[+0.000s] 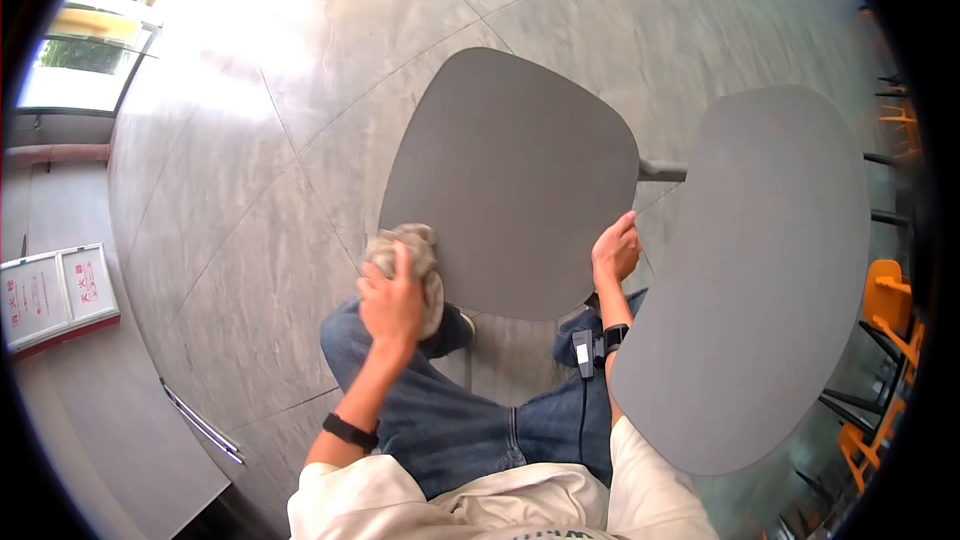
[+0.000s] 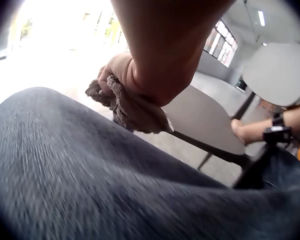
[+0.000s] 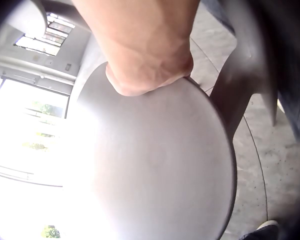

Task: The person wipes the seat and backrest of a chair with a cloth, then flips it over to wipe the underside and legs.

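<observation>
"Any containers on your feed?"

"A white-framed box (image 1: 60, 298) with red lettering showed well to the left of the seat (image 1: 510, 180). I couldn't tell what was in it."

"And the hands?"

"I had the left hand (image 1: 392, 308) curled round a crumpled cloth (image 1: 432, 290) at the seat's near-left edge. The right hand (image 1: 616, 250) was closed narrow on the seat's right rim, but my wrist view hid most of its fingertips."

"What else was around, or in the way?"

"The backrest (image 1: 750, 280) rose to the right of the seat and blocked part of the right arm from my head camera. Orange chairs (image 1: 885, 300) stood beyond it, farther right of the seat. The wearer's jeans (image 1: 450, 430) were on the near side of the seat, and tiled floor (image 1: 300, 100) spread around it. Glare washed out part of the right wrist view."
</observation>
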### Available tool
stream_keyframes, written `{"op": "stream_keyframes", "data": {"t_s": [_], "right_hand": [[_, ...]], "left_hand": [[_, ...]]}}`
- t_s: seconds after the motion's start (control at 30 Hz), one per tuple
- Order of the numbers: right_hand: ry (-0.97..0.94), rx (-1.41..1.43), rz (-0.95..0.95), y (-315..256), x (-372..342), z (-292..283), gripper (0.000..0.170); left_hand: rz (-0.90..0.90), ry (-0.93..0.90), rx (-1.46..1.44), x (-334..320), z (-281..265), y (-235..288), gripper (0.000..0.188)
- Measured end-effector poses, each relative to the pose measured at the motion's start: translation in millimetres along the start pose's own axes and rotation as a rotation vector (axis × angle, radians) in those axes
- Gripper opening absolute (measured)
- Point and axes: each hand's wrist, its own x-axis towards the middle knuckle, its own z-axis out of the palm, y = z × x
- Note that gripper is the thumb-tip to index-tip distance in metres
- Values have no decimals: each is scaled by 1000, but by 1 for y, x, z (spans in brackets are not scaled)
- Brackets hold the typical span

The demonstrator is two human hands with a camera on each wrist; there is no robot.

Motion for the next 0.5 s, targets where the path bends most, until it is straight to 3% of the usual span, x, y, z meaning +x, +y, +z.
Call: {"op": "stream_keyframes", "data": {"t_s": [0.2,0.3,0.43,0.5], "right_hand": [[-44,35,25,0,1,-3,69],[-141,152,151,1,-1,-2,76],[-230,228,261,7,-16,-1,71],[-213,222,110,17,-36,5,68]], "left_hand": [[442,-6,-72,-58,-6,103,56],[480,-61,-70,-50,-9,103,56],[618,-89,-169,-35,-13,88,59],[627,-84,-173,-30,-16,87,57]]}}
